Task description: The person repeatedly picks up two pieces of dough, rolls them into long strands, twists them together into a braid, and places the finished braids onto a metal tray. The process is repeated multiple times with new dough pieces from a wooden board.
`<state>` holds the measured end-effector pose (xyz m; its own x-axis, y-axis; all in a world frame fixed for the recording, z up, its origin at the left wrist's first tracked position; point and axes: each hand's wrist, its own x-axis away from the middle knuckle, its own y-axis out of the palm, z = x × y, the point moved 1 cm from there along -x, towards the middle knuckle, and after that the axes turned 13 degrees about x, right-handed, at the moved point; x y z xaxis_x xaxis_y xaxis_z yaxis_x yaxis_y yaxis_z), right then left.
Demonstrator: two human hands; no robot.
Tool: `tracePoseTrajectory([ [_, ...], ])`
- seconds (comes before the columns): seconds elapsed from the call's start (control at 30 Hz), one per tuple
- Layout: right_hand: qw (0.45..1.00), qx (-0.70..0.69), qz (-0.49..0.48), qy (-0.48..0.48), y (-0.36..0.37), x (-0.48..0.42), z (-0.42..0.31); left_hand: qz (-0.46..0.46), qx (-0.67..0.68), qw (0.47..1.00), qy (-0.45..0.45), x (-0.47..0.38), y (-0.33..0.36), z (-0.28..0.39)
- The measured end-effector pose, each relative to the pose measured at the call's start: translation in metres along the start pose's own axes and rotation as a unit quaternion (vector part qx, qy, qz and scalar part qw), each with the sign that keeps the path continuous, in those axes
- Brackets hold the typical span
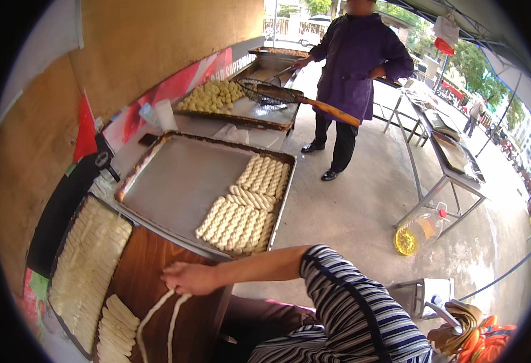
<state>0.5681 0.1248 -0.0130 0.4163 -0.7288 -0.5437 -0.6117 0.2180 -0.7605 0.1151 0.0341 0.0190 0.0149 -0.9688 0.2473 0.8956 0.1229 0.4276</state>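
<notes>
My right hand [192, 277] reaches in from the right over the brown wooden board [170, 247], its fingers closed on a thin dough rope [173, 324]. Two lengths of the rope run down from the fingers past the lower picture edge. My left hand is out of view. Left of the rope, several cut dough strips [116, 329] lie side by side on the board. Beyond my hand, a large metal baking tray [179, 168] holds rows of twisted dough sticks [236, 222] along its right side.
At far left lies a tray of pale dough strips [88, 258] under film. Farther off, another tray carries dough balls [213, 96]. A person in a purple coat [349, 68] stands by a wooden-handled wire strainer [270, 93]. An oil jug [417, 233] and a stool [436, 292] are at right.
</notes>
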Motion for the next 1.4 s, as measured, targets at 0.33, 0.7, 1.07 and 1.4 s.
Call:
tracePoseTrajectory([
  [0.33,0.995,0.025,-0.077,0.058,-0.013,-0.014,0.010,-0.023,-0.007,0.998,-0.053,0.007,-0.028,0.000],
  [0.7,0.966,0.107,-0.172,0.161,0.011,-0.001,0.024,0.109,0.145,0.971,0.154,0.026,-0.019,-0.007],
  [1.07,0.960,0.041,-0.214,0.178,-0.013,-0.033,-0.013,0.017,-0.021,0.983,0.184,0.026,0.010,0.007],
  [1.4,0.916,0.215,-0.337,0.035,0.006,-0.015,-0.016,0.274,0.265,0.895,0.231,0.029,-0.076,0.028],
])
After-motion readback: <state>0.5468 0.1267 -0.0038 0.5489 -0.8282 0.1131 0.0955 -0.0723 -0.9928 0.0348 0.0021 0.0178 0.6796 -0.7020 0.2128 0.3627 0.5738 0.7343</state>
